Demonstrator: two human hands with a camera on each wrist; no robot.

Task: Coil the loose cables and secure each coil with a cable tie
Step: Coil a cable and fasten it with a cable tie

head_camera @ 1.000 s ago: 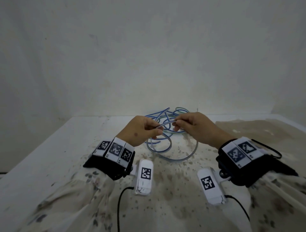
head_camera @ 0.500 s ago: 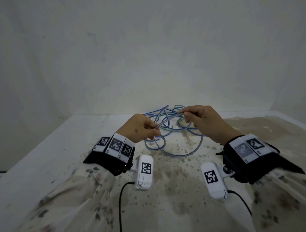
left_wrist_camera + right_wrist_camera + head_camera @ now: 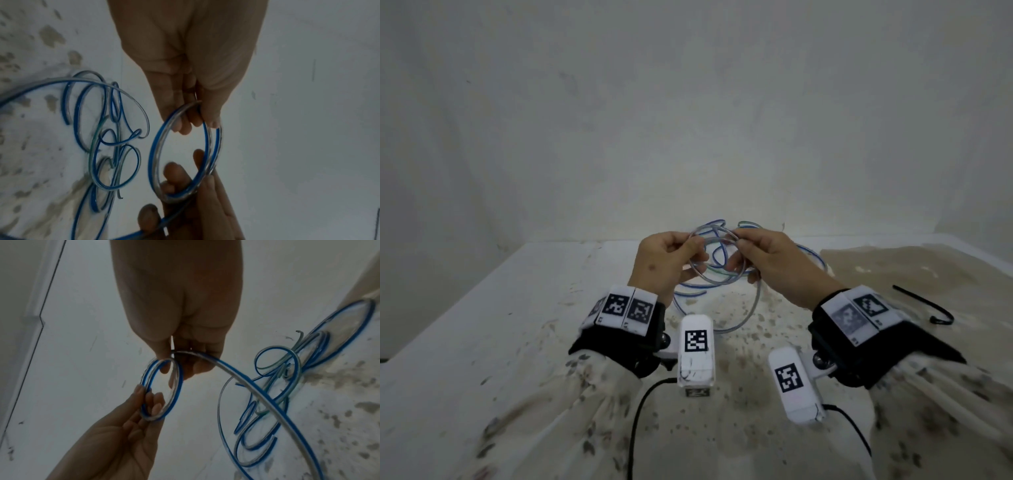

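left hand (image 3: 666, 260): pinches one side of a small coil (image 3: 183, 152) of clear cable with a blue stripe, fingers curled round the loops.
right hand (image 3: 774, 263): pinches the opposite side of the coil and the run of cable feeding into it.
coil: held up between both hands above the table (image 3: 482, 325), about two loops.
loose cables (image 3: 726, 274): tangled on the table just behind the hands, one trailing up into the coil.
cable tie (image 3: 924, 305): black, on the table to the right, well apart.
step: winding, i'd say early on.
next move: probably draw more slack, lay another loop, keeping the pinch so it won't spring open.
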